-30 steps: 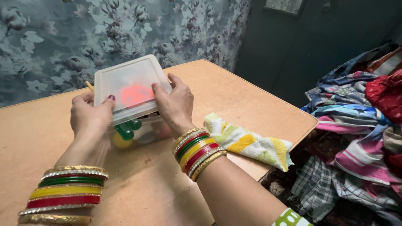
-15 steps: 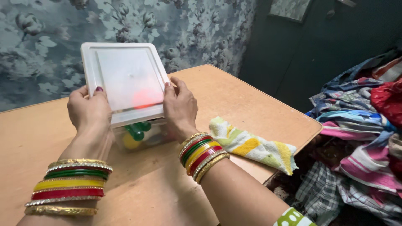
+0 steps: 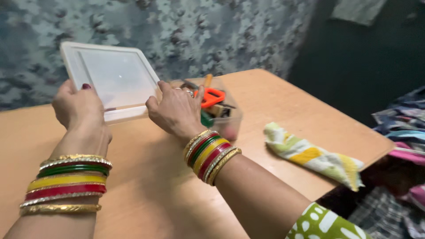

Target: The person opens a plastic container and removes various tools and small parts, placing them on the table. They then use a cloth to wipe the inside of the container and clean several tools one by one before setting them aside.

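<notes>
Head view showed both hands gripping a square translucent white lid [image 3: 110, 82], tilted up on edge and lifted clear of its box. The left hand [image 3: 79, 106] pinched the lid's near-left corner, thumb on the face; the right hand [image 3: 177, 110] clamped the near-right edge with its fingers curled round the rim. Stacked bangles [image 3: 66, 183] in gold, green, yellow and red ringed both wrists.

At about two o'clock from the right hand, partly hidden behind it, stood a clear plastic box [image 3: 226, 119], open, holding orange-handled scissors [image 3: 212, 95] and what looked like small green and brown pieces, though blur made them hard to name. Farther out, at four o'clock, a folded cloth [image 3: 314, 155] in white, green and yellow lay near the tabletop's [image 3: 146, 186] edge; a heap of clothing [image 3: 403, 132] sat beyond it.

In my judgement, the lid wanted an even grip from both sides, kept level and well away from the box so nothing inside was knocked.
</notes>
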